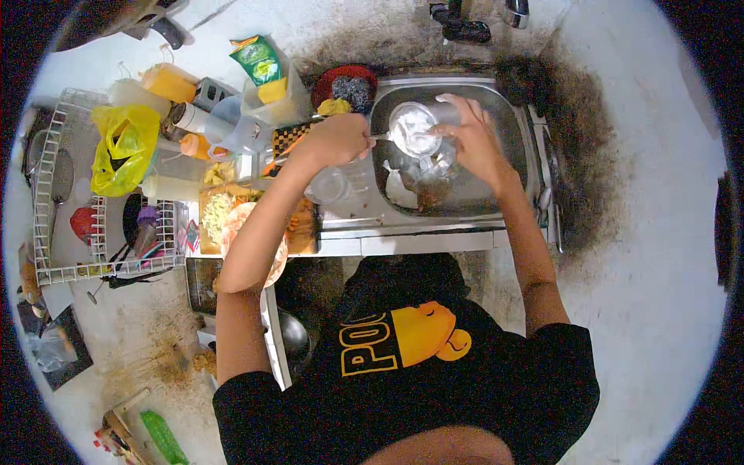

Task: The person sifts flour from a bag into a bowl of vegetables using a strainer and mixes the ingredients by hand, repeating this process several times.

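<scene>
Over the sink (508, 198), my right hand (474, 138) has its fingers around a clear round container (416, 130) with something white at its mouth. Closed in a fist at the sink's left rim, my left hand (339, 141) grips the thin metal handle (379, 137) of a utensil. The utensil's far end meets the white stuff, and I cannot make out its shape. Below the container, a crumpled white plastic piece (400, 186) and wet scraps lie in the basin. A clear round tub (328, 186) stands on the drainboard beneath my left hand.
A red bowl (322, 89) with a dark scrubber (353, 93) sits behind my left hand. A cutting board (306, 225) with shredded vegetables (217, 215) lies under my left forearm. Bottles, a yellow bag (124, 147) and a white wire rack (46, 194) crowd the left. A black tap (465, 29) hangs above the sink.
</scene>
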A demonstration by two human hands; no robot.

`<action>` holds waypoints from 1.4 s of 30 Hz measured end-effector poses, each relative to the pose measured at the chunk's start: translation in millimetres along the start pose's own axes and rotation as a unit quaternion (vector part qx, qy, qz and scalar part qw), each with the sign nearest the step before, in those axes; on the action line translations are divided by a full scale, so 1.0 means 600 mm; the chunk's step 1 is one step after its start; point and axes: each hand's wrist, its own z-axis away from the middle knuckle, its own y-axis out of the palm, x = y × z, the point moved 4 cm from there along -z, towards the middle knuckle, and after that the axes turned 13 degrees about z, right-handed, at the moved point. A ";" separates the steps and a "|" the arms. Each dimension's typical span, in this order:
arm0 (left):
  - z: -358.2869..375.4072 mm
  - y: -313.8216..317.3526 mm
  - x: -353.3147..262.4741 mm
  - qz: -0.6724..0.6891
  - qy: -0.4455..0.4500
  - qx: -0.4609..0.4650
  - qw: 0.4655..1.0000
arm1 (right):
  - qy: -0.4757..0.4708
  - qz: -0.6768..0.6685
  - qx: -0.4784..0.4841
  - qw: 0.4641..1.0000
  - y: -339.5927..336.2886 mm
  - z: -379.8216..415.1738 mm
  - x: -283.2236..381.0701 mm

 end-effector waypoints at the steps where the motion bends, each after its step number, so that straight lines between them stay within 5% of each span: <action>1: -0.007 0.002 -0.004 -0.028 -0.046 0.038 0.998 | -0.001 -0.004 0.001 1.000 0.004 -0.002 -0.009; 11: -0.024 0.029 -0.048 -0.162 -0.190 0.028 0.968 | -0.021 -0.049 0.008 0.999 0.048 0.019 -0.037; 42: -0.010 0.067 -0.057 -0.168 -0.214 -0.013 0.962 | 0.009 -0.037 0.029 0.999 0.066 0.047 -0.034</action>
